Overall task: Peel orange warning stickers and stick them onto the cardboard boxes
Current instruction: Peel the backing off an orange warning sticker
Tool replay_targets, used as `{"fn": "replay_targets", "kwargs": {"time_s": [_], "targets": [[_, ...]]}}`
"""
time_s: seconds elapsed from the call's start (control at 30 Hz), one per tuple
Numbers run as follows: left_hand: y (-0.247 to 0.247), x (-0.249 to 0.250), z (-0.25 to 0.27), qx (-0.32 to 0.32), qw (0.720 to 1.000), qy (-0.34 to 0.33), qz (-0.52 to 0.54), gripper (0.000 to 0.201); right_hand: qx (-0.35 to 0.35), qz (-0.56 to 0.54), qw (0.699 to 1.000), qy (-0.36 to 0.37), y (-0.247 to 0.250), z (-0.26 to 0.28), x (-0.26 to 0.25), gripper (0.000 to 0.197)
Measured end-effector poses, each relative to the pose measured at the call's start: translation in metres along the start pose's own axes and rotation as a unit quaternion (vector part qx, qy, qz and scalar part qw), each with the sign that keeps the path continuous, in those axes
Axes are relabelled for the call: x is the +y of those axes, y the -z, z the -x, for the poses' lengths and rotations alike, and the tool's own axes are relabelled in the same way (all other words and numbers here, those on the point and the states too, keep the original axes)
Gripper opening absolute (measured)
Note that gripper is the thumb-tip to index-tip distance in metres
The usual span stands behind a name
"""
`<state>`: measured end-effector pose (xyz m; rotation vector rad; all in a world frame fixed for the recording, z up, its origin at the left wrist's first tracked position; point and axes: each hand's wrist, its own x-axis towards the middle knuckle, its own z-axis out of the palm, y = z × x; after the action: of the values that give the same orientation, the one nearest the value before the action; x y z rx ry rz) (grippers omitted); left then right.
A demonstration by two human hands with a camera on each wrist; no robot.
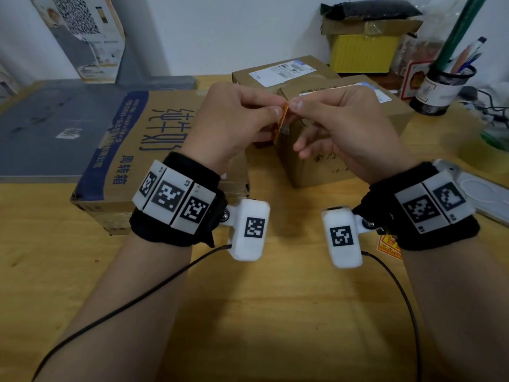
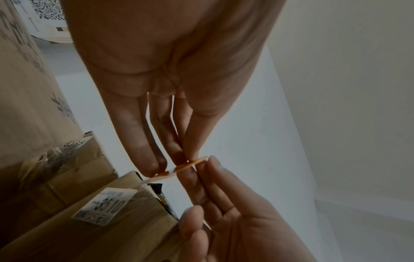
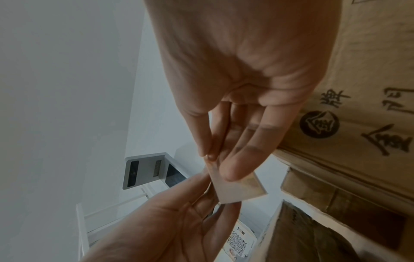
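An orange warning sticker (image 1: pixel 281 123) on its white backing hangs edge-on between my two hands, above the cardboard boxes. My left hand (image 1: pixel 271 111) pinches its top edge and its side with thumb and fingers; in the left wrist view the orange sticker (image 2: pixel 188 165) shows at the fingertips. My right hand (image 1: pixel 296 104) pinches the same top corner from the right. The right wrist view shows the sticker's white back (image 3: pixel 235 189). A large box with blue print (image 1: pixel 132 150) lies at the left. Two brown boxes (image 1: pixel 344 128) with shipping labels stand behind my hands.
Another orange sticker (image 1: pixel 388 245) lies on the wooden table (image 1: pixel 248 312) under my right wrist. A mesh pen holder (image 1: pixel 440 86) stands at the back right, an open yellow box (image 1: pixel 363 48) behind it. A grey mat (image 1: pixel 46 130) covers the left side.
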<state>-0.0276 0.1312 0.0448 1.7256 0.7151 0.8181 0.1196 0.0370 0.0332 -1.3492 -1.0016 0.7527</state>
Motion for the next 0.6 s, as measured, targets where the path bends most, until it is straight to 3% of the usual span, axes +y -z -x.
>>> {"fn": "replay_targets", "kwargs": {"time_s": [0.43, 0.6], "targets": [[-0.0026, 0.004, 0.0016, 0.007, 1.0, 0.027, -0.007, 0.007, 0.006, 0.015, 1.0, 0.005, -0.0017, -0.0008, -0.0009, 0.011], [-0.0039, 0.0053, 0.0008, 0.012, 0.999, 0.038, 0.005, 0.021, 0.005, 0.026, 0.999, 0.028, -0.001, 0.0002, -0.0025, 0.012]]}}
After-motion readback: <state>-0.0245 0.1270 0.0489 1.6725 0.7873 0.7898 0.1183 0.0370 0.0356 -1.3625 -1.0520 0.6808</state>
